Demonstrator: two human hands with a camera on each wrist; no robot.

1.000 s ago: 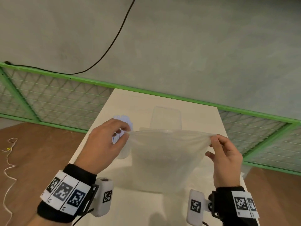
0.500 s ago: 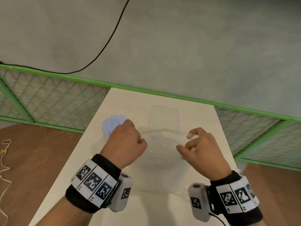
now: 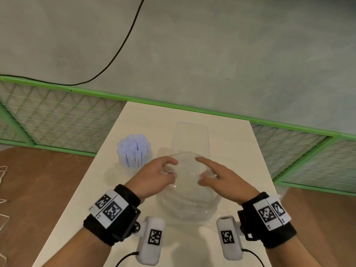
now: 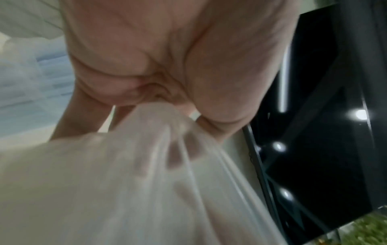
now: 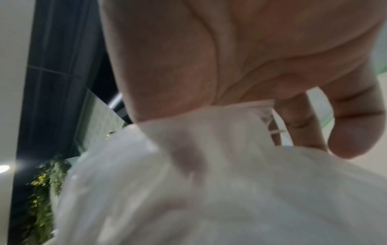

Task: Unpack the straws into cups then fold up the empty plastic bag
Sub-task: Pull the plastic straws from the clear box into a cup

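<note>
The empty clear plastic bag (image 3: 187,201) hangs bunched between my two hands over the white table (image 3: 231,143). My left hand (image 3: 165,173) pinches its top edge on the left. My right hand (image 3: 205,175) pinches the top edge on the right, index finger stretched forward. The wrist views show the bag (image 4: 117,190) gathered in the left fingers and the bag (image 5: 209,182) caught under the right thumb. A cup full of pale blue straws (image 3: 134,149) stands at the left. An empty clear cup (image 3: 190,139) stands behind the bag.
A green wire fence (image 3: 57,120) runs behind and beside the table, below a grey wall. A black cable (image 3: 123,45) hangs down the wall. Brown floor lies on both sides, with a white cord (image 3: 2,182) at the far left.
My hands have come together from far apart, and the bag has gone from stretched flat to bunched and sagging. Both hands have sunk toward the table.
</note>
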